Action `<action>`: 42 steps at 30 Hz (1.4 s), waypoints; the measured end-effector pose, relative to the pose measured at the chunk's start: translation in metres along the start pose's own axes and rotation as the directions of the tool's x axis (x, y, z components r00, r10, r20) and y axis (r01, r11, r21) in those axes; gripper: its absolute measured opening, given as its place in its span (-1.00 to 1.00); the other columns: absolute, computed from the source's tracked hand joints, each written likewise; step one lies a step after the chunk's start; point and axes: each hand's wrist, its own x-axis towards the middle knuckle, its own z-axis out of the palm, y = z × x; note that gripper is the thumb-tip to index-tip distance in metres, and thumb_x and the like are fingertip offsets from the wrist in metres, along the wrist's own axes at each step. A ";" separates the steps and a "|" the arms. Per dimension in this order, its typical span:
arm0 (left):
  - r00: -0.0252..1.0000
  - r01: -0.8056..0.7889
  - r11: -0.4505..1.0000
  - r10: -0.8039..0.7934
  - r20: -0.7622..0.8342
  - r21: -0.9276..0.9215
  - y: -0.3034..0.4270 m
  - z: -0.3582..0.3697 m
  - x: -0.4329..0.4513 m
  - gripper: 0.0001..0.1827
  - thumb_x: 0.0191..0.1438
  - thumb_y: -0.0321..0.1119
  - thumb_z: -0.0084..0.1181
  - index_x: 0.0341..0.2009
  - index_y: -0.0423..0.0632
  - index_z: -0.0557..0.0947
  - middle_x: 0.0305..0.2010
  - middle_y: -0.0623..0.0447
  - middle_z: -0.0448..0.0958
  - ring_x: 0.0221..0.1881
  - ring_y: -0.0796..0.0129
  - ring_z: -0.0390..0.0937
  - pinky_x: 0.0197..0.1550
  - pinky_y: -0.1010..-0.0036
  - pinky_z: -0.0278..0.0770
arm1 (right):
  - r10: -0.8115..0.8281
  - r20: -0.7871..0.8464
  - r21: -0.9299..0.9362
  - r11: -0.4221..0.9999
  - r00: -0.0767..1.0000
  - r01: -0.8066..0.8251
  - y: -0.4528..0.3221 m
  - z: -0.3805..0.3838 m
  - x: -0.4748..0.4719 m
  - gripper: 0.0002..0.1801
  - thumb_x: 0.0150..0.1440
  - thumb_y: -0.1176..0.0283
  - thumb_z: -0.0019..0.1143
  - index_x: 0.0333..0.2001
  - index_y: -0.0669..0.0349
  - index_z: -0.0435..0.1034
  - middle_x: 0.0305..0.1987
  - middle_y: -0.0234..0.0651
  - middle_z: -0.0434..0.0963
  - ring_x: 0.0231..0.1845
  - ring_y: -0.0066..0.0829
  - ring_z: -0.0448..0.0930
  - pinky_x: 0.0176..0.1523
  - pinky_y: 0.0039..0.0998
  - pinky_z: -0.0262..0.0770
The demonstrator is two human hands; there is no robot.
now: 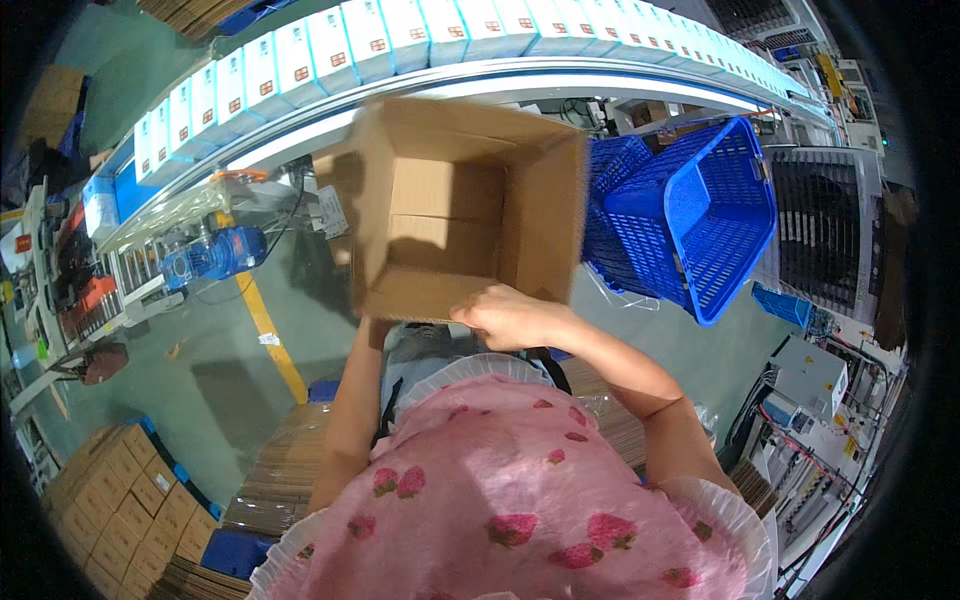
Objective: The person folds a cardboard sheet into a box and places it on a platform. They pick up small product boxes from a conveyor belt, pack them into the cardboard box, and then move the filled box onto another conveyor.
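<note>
An empty open cardboard box point(450, 292) is in front of me, its mouth turned up towards the camera. My right hand point(499, 315) is closed on the box's near edge, right of its middle. Most of my left hand point(377, 324) is hidden behind the near left corner of the box; only the wrist and part of the hand show, so its grip cannot be seen. Beyond the box, white cartons point(330, 52) with light-blue edges stand in a long row on a conveyor point(427, 75).
Blue plastic baskets point(679, 214) stand right of the box. A blue motor point(232, 251) sits by the conveyor frame at left. Flattened cardboard point(277, 465) lies stacked close to me, with stacked brown cartons point(124, 502) at lower left. Machinery with cables point(810, 390) is at right.
</note>
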 end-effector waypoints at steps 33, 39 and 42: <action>0.565 0.095 -0.508 0.736 0.373 0.856 0.265 0.294 0.077 -0.64 -0.07 -0.43 -0.07 -0.10 -0.16 0.45 -0.15 -0.27 0.38 -0.11 -0.01 0.35 -0.10 0.30 0.36 | 0.007 -0.804 -0.184 0.948 0.595 -0.261 0.172 -0.244 0.070 -0.89 -0.07 0.57 -0.20 -0.46 0.40 0.29 -0.35 0.06 0.37 -0.18 -0.07 0.39 -0.10 -0.11 0.31; 0.720 0.071 -0.465 0.637 0.278 0.882 0.308 0.300 0.095 -0.53 0.03 -0.25 -0.16 0.01 -0.26 0.33 -0.46 -0.21 0.49 -0.35 0.03 0.47 -0.25 0.29 0.42 | 0.283 -0.663 -0.035 0.913 0.693 -0.406 0.149 -0.254 0.119 -0.61 0.03 0.32 -0.08 -0.30 0.55 0.30 -0.30 0.13 0.41 -0.20 0.03 0.42 -0.03 -0.23 0.32; 0.772 0.116 -0.216 0.634 0.049 0.969 0.326 0.294 0.129 -0.36 0.05 -0.15 -0.18 0.15 -0.26 0.07 -0.48 -0.25 0.50 -0.40 -0.06 0.49 -0.25 0.23 0.42 | 0.488 -0.633 0.336 0.873 0.601 -0.354 0.165 -0.273 0.140 -0.47 -0.01 0.16 0.00 -0.25 0.54 0.28 -0.24 0.14 0.42 -0.14 -0.05 0.45 -0.06 -0.24 0.34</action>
